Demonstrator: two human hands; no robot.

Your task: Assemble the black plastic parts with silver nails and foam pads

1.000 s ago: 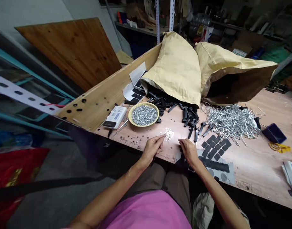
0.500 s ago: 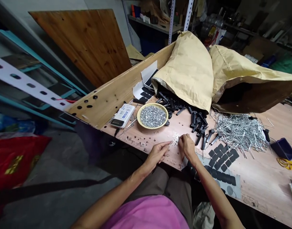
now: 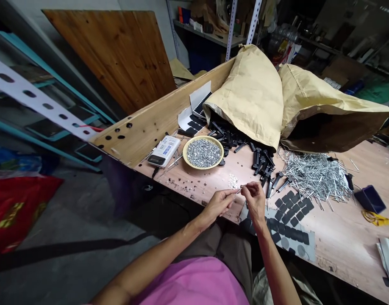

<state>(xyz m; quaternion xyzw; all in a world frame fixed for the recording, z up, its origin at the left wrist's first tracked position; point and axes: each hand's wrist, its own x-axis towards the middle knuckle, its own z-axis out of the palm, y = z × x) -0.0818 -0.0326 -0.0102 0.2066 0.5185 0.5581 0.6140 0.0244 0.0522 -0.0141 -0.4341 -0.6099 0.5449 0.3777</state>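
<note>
My left hand (image 3: 219, 203) is closed, with a thin metal pin (image 3: 238, 192) pinched between thumb and fingertips and pointing right. At the pin's far end, the fingers of my right hand (image 3: 254, 200) are pressed together; whatever small piece they hold is hidden. Just beyond both hands, a patch of tiny silvery washers (image 3: 233, 181) lies loose on the table. Farther back stands a yellow bowl (image 3: 184, 159) full of small metal pieces. Black plastic parts with stems (image 3: 261, 163) are heaped behind my right hand, beside a large pile of metal pins (image 3: 320, 176).
Two paper sacks (image 3: 248, 93) lie open at the back. A white device (image 3: 164, 151) sits left of the bowl. Black pads (image 3: 293, 207) lie by my right forearm, near a dark blue box (image 3: 370, 199) and yellow scissors-like handles (image 3: 375, 218). A wooden board (image 3: 169, 108) edges the table.
My right hand has lifted from the loose washers and come to the tip of the pin. My left hand has shifted slightly right, still holding the pin. The view has turned a little.
</note>
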